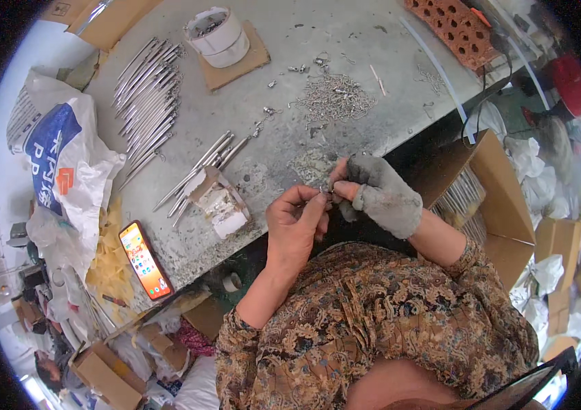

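Observation:
My bare left hand (296, 222) and my right hand (384, 197), in a grey fingertip-free glove, meet over the near edge of the table. Both are closed, thumb against fingers, pinching a tiny metal piece (326, 192) too small to name. Beyond them on the table lies a heap of small metal chains (335, 98), with some loose metal fittings (263, 119) to its left. Nearer my left hand, a few metal rods (201, 167) rest beside a torn small white box (218, 201).
Many thin metal rods (145, 102) lie in a row at the left. Behind stands a white tub (216, 37) on cardboard. A phone (144, 261) with a lit screen lies at the left edge. A perforated brick (455, 31) sits far right, above an open carton (502, 184) of rods.

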### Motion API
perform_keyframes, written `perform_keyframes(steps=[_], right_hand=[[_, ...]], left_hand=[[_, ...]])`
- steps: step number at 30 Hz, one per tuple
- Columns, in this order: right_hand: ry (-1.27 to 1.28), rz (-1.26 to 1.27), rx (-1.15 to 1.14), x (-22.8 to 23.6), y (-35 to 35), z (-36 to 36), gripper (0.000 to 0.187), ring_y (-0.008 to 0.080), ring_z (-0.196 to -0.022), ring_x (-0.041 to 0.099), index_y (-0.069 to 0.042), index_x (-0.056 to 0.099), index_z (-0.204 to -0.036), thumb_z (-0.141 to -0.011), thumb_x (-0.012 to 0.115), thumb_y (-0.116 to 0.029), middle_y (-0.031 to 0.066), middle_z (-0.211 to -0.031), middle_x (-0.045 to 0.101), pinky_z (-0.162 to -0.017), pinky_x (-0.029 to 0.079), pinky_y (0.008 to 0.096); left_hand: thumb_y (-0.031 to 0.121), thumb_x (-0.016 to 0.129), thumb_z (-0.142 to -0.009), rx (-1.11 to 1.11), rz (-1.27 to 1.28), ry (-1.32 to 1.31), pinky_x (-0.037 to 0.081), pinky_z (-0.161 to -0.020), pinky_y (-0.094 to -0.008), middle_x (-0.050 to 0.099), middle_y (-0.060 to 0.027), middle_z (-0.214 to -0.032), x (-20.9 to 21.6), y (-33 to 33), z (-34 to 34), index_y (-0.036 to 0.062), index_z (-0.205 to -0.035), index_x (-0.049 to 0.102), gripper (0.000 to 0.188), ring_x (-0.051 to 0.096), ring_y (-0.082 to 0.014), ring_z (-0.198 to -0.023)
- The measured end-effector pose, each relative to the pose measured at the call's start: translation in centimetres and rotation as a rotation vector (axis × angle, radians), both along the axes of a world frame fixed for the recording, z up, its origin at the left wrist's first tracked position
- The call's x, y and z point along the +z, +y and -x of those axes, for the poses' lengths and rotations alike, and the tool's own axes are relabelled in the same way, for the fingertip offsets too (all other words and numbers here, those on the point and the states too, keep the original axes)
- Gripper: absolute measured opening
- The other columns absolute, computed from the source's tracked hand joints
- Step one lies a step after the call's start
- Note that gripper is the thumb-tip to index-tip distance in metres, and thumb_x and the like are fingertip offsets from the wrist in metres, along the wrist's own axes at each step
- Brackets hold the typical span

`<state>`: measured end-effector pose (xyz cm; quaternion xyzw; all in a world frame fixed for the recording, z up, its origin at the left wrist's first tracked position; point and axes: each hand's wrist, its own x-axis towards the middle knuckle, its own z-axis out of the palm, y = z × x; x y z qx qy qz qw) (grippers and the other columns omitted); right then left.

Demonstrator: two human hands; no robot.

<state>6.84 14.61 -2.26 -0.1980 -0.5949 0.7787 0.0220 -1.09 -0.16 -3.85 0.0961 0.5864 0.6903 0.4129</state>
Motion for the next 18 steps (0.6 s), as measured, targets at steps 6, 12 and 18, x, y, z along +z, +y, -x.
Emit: perform_keyframes(steps=[6, 12, 18], right_hand=[[0.028, -0.052, -0.065, -1.2, -0.1, -0.2, 0.013, 0.0073, -0.061, 0.049, 0.0, 0.057, -0.083, -0.08, 0.06, -0.011, 0.0015, -0.068, 0.054, -0.055, 0.04, 0.0228], [0.051, -0.228, -0.085, -1.4, -0.5, -0.4, 0.012, 0.0082, -0.061, 0.048, 0.0, 0.06, -0.079, -0.077, 0.062, -0.012, 0.0055, -0.064, 0.056, -0.055, 0.04, 0.0259], [0.138, -1.26, 0.061, -1.0, -0.9, -0.5, 0.014, 0.0253, -0.061, 0.057, -0.002, 0.055, -0.077, -0.072, 0.063, -0.012, 0.0121, -0.076, 0.055, -0.054, 0.046, 0.034]], left_hand=[[0.012, 0.057, -0.086, -0.072, 0.109, 0.109, 0.036, -0.043, -0.0208, 0.056, -0.0012, -0.064, 0.0, 0.3, -0.3, 0.003, -0.078, 0.055, 0.012, 0.048, -0.0067, -0.05], [0.007, 0.059, -0.083, -0.009, 0.167, 0.281, 0.033, -0.044, -0.0197, 0.051, 0.0005, -0.055, 0.1, 0.9, -0.8, 0.0, -0.074, 0.056, 0.012, 0.044, -0.0028, -0.047], [0.006, 0.058, -0.076, -0.081, 0.413, 0.677, 0.036, -0.045, -0.0258, 0.052, -0.0045, -0.055, 1.6, 1.4, -0.6, -0.0026, -0.071, 0.056, 0.011, 0.046, -0.0077, -0.049]])
